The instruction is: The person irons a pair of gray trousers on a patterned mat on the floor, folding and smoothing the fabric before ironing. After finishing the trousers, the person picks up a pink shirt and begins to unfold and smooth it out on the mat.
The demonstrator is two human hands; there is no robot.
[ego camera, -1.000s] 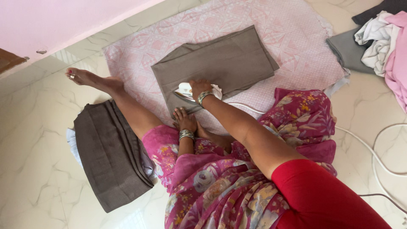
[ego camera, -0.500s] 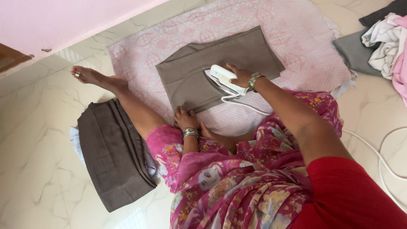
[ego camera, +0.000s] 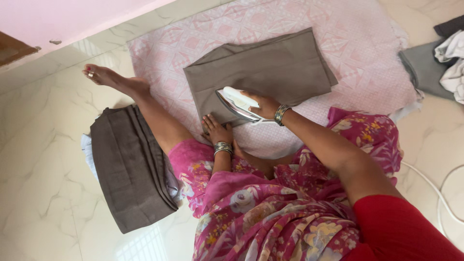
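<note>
A folded grey-brown garment (ego camera: pixel 270 67) lies flat on a pink patterned cloth (ego camera: pixel 338 34) spread on the floor. My right hand (ego camera: pixel 263 105) grips the handle of a white electric iron (ego camera: pixel 235 102), which rests on the garment's near edge. My left hand (ego camera: pixel 216 130), with bangles on the wrist, presses flat on the near corner of the garment, just below the iron.
A stack of folded grey-brown clothes (ego camera: pixel 128 166) sits on the marble floor at the left, beside my outstretched leg (ego camera: pixel 145 106). A heap of unfolded grey and white clothes (ego camera: pixel 437 63) lies at the right. A white cord (ego camera: pixel 435 191) curls over the floor at the right.
My right hand moved the iron from the garment's near edge toward its middle, then back to the near edge. My left hand stayed pressed on the corner.
</note>
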